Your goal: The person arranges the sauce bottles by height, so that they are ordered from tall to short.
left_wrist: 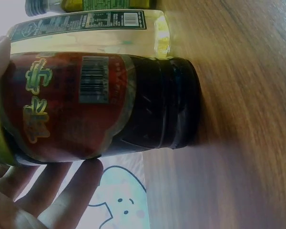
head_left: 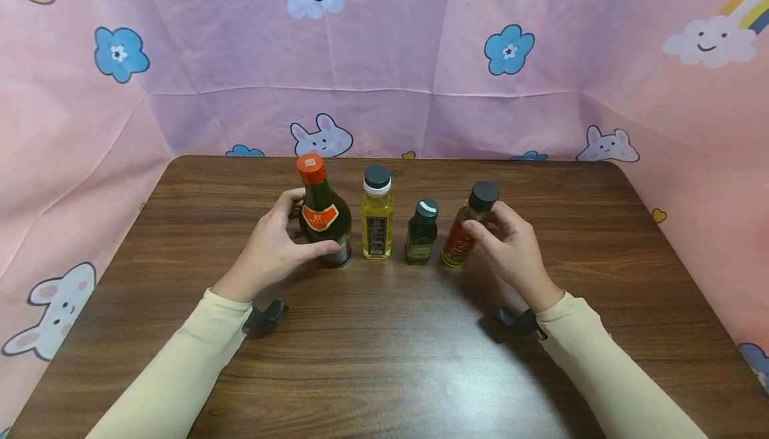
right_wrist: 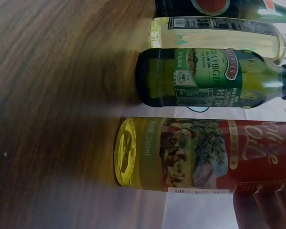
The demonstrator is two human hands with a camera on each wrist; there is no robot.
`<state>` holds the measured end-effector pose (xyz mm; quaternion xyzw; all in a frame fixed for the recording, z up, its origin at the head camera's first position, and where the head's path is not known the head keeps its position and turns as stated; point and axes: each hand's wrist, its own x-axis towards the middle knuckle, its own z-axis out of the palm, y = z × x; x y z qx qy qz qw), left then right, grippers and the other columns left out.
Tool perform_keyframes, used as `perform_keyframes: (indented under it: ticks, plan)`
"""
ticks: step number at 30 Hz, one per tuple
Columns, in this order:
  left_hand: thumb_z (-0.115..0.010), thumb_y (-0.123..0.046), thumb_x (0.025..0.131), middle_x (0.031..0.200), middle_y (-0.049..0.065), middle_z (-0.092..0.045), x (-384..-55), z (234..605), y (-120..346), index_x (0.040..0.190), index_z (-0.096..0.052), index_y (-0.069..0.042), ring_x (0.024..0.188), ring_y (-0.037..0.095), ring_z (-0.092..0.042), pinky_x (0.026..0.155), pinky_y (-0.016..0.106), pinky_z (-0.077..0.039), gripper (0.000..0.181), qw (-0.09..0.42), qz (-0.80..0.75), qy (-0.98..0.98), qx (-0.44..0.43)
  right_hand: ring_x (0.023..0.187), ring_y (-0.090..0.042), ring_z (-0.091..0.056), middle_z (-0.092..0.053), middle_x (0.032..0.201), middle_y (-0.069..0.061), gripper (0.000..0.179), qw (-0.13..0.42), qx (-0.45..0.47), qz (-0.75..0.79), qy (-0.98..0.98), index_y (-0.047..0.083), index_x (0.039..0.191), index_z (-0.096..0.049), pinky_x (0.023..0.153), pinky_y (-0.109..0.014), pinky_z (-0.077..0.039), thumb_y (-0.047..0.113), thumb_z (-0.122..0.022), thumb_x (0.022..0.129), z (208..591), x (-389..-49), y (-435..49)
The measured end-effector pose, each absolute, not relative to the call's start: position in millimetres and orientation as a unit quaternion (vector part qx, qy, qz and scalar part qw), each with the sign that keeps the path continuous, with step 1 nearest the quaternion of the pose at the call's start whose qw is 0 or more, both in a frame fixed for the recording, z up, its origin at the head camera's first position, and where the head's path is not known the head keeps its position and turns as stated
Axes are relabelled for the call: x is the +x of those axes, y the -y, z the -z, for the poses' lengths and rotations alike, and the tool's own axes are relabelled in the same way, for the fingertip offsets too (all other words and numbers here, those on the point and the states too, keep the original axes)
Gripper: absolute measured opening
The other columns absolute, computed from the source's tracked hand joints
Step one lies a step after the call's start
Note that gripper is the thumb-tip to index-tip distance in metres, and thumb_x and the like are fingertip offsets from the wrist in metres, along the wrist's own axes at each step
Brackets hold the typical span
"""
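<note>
My left hand [head_left: 270, 245] grips a dark sauce bottle [head_left: 328, 222] with a red cap, thumb in front and fingers round its far side. In the left wrist view that sauce bottle [left_wrist: 86, 109] shows a red label with a barcode. On the other side, my right hand [head_left: 517, 252] holds an olive oil bottle [head_left: 460, 239] with a black cap and red label between thumb and fingers. Its yellow base shows in the right wrist view, below the printed picture on the olive oil bottle [right_wrist: 195, 155]. It leans slightly to the right in the head view.
Between the hands stand a clear bottle of yellow oil [head_left: 376, 219] and a smaller green olive oil bottle [head_left: 422, 235], side by side in a row. The brown wooden table [head_left: 372, 352] runs back to a pink patterned cloth [head_left: 384, 59].
</note>
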<state>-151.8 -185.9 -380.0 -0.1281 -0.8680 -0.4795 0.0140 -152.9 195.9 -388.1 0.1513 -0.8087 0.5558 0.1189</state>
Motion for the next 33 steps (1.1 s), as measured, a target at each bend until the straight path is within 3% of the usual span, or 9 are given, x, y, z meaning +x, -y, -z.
perform_keyframes:
  ticks: [8, 14, 20, 33]
  plan:
    - [-0.090, -0.035, 0.082, 0.135, 0.011, -0.056, -149.5, 378.0, 185.6, 0.150, -0.041, -0.015, 0.110, 0.032, -0.069, 0.095, 0.050, -0.056, 0.086, 0.008, 0.473, 0.872, -0.130, 0.110, -0.008, -0.067, -0.067, 0.120, -0.014, 0.024, 0.127, 0.160, -0.572, 0.794, -0.003, 0.121, -0.069, 0.096, -0.025, -0.055, 0.001, -0.071, 0.097, 391.4, -153.1, -194.5]
    - [-0.087, -0.035, 0.085, 0.141, 0.012, -0.048, -145.1, 380.0, 179.0, 0.156, -0.034, -0.012, 0.117, 0.030, -0.062, 0.098, 0.051, -0.053, 0.092, 0.030, 0.469, 0.872, -0.137, 0.110, -0.008, -0.066, -0.067, 0.118, -0.011, 0.025, 0.144, 0.167, -0.560, 0.798, -0.001, 0.121, -0.070, 0.096, -0.021, -0.054, 0.000, -0.071, 0.097, 391.8, -152.9, -194.7]
    - [-0.090, -0.040, 0.081, 0.137, 0.011, -0.054, -139.3, 379.7, 167.8, 0.153, -0.039, -0.010, 0.108, 0.027, -0.064, 0.089, 0.045, -0.055, 0.093, 0.081, 0.453, 0.881, -0.107, 0.108, -0.006, -0.066, -0.067, 0.118, -0.007, 0.026, 0.147, 0.168, -0.556, 0.801, 0.001, 0.123, -0.071, 0.094, -0.020, -0.054, 0.001, -0.071, 0.097, 392.1, -152.5, -194.3]
    - [-0.091, -0.032, 0.081, 0.134, 0.011, -0.058, -133.3, 379.1, 165.3, 0.150, -0.042, -0.010, 0.122, 0.027, -0.059, 0.097, 0.047, -0.056, 0.087, 0.085, 0.475, 0.870, -0.098, 0.108, -0.007, -0.068, -0.069, 0.118, -0.008, 0.029, 0.138, 0.144, -0.577, 0.792, -0.002, 0.124, -0.065, 0.095, -0.021, -0.054, 0.004, -0.073, 0.096, 392.4, -151.1, -193.4]
